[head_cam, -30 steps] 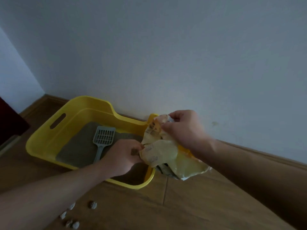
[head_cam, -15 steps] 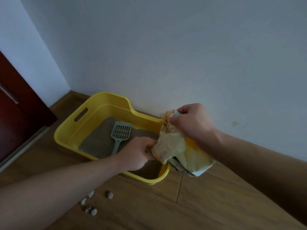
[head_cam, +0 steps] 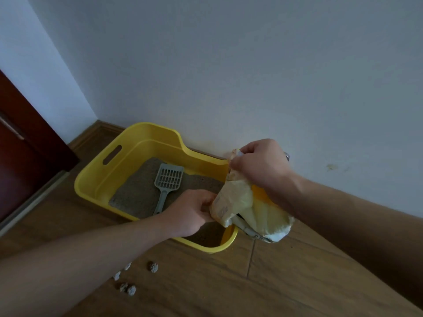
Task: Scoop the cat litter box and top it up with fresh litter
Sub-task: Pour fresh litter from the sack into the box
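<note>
A yellow litter box stands on the wooden floor against the white wall, holding grey-brown litter. A grey slotted scoop lies on the litter, handle toward me. Over the box's right end I hold a crumpled pale-yellow litter bag. My right hand grips the bag's top. My left hand pinches its lower left edge, above the litter. The bag's opening is hidden from me.
Several small pale clumps lie on the floor in front of the box. A dark red door stands at the left, with a skirting board along the wall. Wooden floor stretches to the right and front.
The view has swung left, so the box and hands sit further right in frame. Both hands keep their hold on the bag, which stays over the box's right end.
</note>
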Demonstrator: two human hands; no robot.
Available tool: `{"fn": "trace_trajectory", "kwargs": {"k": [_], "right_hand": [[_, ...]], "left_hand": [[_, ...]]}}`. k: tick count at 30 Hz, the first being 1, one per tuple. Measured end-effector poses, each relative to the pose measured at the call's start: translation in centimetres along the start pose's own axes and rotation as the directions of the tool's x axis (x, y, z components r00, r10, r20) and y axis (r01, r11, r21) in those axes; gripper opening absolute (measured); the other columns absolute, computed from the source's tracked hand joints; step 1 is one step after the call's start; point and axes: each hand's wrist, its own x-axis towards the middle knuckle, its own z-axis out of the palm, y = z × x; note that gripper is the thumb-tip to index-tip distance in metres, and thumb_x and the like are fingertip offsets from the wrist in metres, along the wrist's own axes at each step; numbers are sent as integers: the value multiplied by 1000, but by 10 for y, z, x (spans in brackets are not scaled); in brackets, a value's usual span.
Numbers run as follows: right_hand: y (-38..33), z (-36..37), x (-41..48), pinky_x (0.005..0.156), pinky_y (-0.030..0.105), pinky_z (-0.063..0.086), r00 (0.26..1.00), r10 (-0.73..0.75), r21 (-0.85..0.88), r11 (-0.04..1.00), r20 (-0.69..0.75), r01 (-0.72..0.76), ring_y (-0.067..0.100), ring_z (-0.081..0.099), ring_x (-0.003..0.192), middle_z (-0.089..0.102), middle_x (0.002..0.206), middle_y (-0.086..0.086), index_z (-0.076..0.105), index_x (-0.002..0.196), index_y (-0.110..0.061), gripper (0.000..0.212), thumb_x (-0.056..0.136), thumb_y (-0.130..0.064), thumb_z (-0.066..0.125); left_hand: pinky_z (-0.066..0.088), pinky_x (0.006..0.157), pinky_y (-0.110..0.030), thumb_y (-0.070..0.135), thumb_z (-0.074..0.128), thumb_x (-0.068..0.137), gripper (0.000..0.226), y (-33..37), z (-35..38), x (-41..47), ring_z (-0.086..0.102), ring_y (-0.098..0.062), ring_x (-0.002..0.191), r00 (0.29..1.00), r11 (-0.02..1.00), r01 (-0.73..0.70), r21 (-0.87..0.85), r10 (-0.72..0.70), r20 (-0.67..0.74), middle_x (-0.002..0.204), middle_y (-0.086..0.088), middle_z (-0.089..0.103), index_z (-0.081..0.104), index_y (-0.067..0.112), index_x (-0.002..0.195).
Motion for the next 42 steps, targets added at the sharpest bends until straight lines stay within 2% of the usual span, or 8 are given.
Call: {"fn": "trace_trajectory", "kwargs": {"k": [3, 5, 11, 15, 20, 27, 38, 42], "right_hand": [[-3, 4, 3, 61, 36, 60, 1000, 8, -5, 1000, 9, -8, 13, 64, 64, 72, 82, 8, 75, 86, -7, 11, 76, -11, 71], [-4, 6, 6, 63, 36, 60, 1000, 15, 2, 1000, 9, -15, 15, 67, 69, 71, 78, 5, 75, 85, -8, 10, 75, -11, 72], [-7, 12, 11, 62, 33, 59, 999, 37, 11, 999, 9, -37, 16, 66, 67, 71, 75, 6, 74, 82, -8, 6, 76, -10, 73], [-8, 14, 12, 66, 42, 61, 999, 42, 0, 999, 13, -42, 21, 69, 71, 73, 78, 11, 73, 79, -6, 6, 74, -10, 73], [-8, 16, 13, 66, 47, 60, 999, 37, -10, 999, 7, -37, 25, 70, 75, 73, 81, 13, 74, 82, -4, 11, 72, -9, 72], [-8, 19, 15, 66, 46, 61, 999, 49, -2, 999, 4, -49, 24, 70, 76, 74, 83, 13, 74, 85, -3, 14, 72, -8, 72], [-4, 15, 15, 65, 42, 60, 999, 50, 10, 999, 11, -50, 22, 70, 74, 73, 79, 11, 73, 80, -4, 12, 70, -11, 73], [0, 0, 12, 58, 25, 55, 999, 42, 47, 998, 4, -42, 10, 63, 65, 70, 76, 2, 71, 78, -12, 4, 76, -13, 75]], "left_hand": [[43, 74, -8, 36, 80, 80, 13, -2, 0, 0, 63, 7, 86, 999, 999, 32, 0, -32, 12, 86, 23, 69, 70, 38, 88], [47, 80, -15, 37, 80, 80, 20, -4, 0, 1, 63, 6, 90, 998, 999, 54, 0, -54, 24, 93, 17, 72, 73, 31, 97], [54, 86, -27, 36, 79, 81, 14, -6, 0, 1, 65, 4, 86, 995, 996, 89, -3, -89, 51, 87, 14, 73, 73, 28, 92], [55, 90, -33, 35, 80, 80, 22, -7, 2, 1, 67, 2, 91, 991, 993, 116, -12, -115, 62, 94, 12, 75, 74, 26, 99], [51, 87, -23, 33, 81, 79, 16, -4, 2, 1, 64, 9, 87, 987, 988, 144, -48, -140, 80, 82, 22, 70, 69, 41, 85], [51, 93, -26, 32, 81, 79, 26, -5, 2, 2, 65, 2, 97, 983, 985, 164, -61, -158, 88, 99, 14, 74, 74, 28, 104], [46, 76, -8, 28, 81, 79, 18, 2, 2, 0, 62, 14, 83, 988, 988, 144, -50, -140, 72, 82, 21, 70, 69, 39, 87], [53, 93, -29, 33, 81, 79, 25, 3, -2, 3, 67, 2, 96, 988, 990, 139, -33, -136, 74, 98, 14, 75, 74, 29, 103]]}}
